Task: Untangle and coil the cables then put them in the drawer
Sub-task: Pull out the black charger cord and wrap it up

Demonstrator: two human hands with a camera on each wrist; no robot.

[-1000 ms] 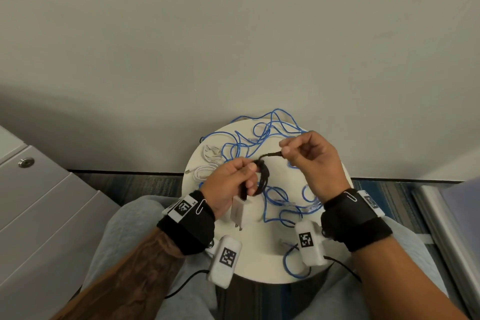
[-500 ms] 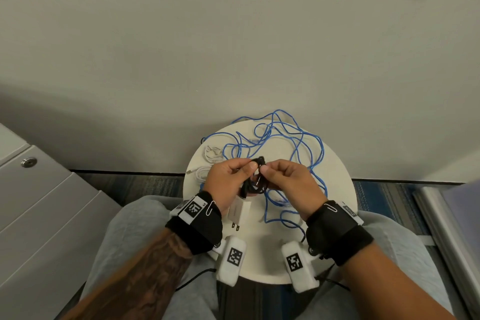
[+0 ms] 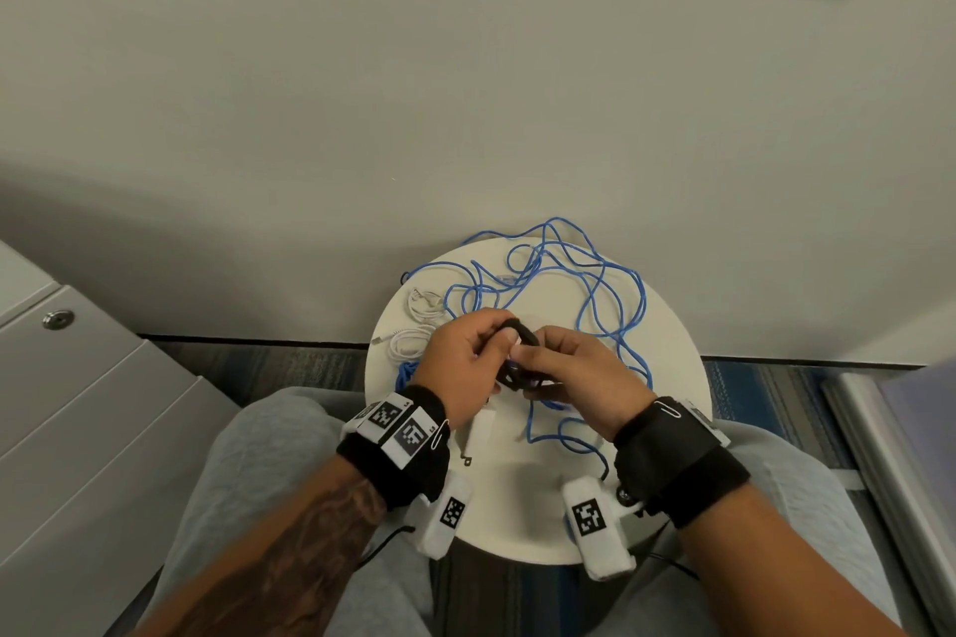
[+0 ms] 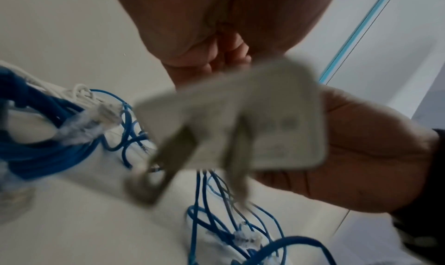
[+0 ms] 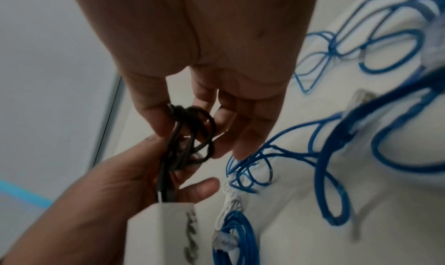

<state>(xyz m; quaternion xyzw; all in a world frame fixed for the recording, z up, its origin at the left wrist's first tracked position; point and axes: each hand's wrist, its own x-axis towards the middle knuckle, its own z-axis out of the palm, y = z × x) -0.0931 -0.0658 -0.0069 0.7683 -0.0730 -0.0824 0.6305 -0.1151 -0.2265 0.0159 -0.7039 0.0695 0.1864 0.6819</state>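
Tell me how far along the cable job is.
Looks done: one blue coil lies bundled on the round table, beside a white cable whose state is unclear. In hand: both the left hand and right hand grip the black cable, wound into loops above its white plug. Left: the long blue cable sprawls tangled; nothing is visibly in the drawer unit.
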